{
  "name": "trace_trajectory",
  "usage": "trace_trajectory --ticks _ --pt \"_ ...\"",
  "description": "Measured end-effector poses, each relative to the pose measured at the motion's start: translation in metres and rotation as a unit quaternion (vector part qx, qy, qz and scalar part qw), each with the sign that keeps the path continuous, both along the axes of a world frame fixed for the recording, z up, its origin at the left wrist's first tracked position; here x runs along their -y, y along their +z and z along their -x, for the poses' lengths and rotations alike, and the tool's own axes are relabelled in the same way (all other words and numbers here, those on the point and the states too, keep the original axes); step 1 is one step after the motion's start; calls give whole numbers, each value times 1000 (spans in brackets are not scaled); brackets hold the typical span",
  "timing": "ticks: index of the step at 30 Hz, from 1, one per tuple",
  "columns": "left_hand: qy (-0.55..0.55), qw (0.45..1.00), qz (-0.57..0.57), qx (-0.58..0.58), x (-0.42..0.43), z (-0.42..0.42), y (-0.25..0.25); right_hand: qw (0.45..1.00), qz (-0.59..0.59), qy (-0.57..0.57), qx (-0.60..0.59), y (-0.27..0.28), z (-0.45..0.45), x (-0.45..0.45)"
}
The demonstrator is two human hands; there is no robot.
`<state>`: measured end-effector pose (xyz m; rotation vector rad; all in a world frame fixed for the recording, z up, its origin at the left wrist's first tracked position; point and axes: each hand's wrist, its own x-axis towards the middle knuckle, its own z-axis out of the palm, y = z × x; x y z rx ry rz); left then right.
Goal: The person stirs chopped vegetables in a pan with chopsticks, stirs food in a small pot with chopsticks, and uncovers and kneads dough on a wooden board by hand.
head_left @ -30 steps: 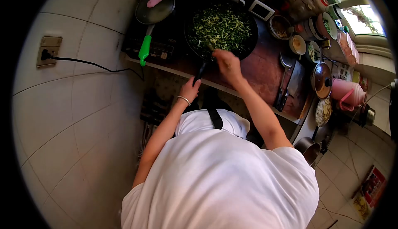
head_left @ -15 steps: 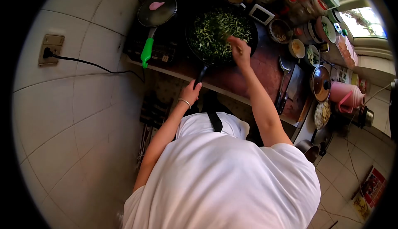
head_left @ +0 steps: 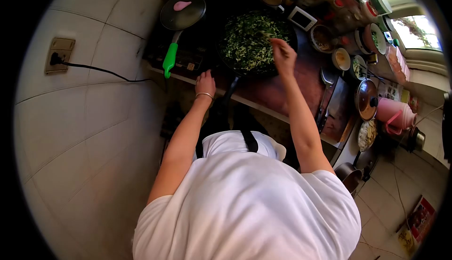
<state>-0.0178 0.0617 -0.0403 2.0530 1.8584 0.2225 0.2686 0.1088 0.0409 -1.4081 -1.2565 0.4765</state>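
A dark frying pan (head_left: 235, 72) full of chopped leafy greens (head_left: 249, 43) sits on the cooktop, its black handle (head_left: 230, 88) pointing toward me. My right hand (head_left: 284, 55) is closed at the pan's right side. From its fingers thin chopsticks (head_left: 266, 35) reach into the greens, though they are hard to make out. My left hand (head_left: 205, 83), with a bracelet on the wrist, rests at the counter's front edge by the cooktop's control panel (head_left: 190, 66). It is apart from the handle, fingers stretched forward and nothing visible in them.
Left of the greens stands a lidded pan (head_left: 183, 17) with a green handle (head_left: 170, 58). On the right are a spatula (head_left: 326, 83), a small bowl (head_left: 341, 59), a white timer-like device (head_left: 302, 18), a glass lid (head_left: 366, 101) and a pink thermos (head_left: 394, 113). A cord (head_left: 103, 72) runs from the wall socket.
My left hand has let go of the pan handle and moved up and left to the counter edge. My right hand has shifted slightly right, and the stirring blur is gone.
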Motion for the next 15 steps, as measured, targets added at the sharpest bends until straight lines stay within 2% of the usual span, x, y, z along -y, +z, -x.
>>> trace_trajectory --ticks 1,3,5,7,8,9,11,13,14,15 --pt "-3 1000 -16 -17 -1 -3 -3 996 69 -14 -62 21 -12 8" --pt "-14 1000 -7 -10 -2 -7 -5 995 46 -32 -83 29 -37 22" --pt "-25 1000 3 -6 -3 -13 -8 994 59 -93 -27 32 -49 37" --pt "4 999 16 -28 -6 -18 -10 993 -5 -105 -50 -3 -45 46" --pt "6 999 16 -28 -6 -20 -11 995 1 -96 13 -11 -29 53" --pt "27 999 21 -18 -4 -21 -12 998 -3 -70 7 -27 -10 53" --pt "53 998 26 -12 0 -17 -11 996 60 -15 -57 -1 20 53" --pt "71 994 47 62 9 -9 -2 996 72 11 -56 24 24 60" --pt "74 994 44 61 12 -5 4 995 81 33 -50 31 25 63" --pt "113 982 71 130 21 -1 12 995 81 35 -50 33 27 70"
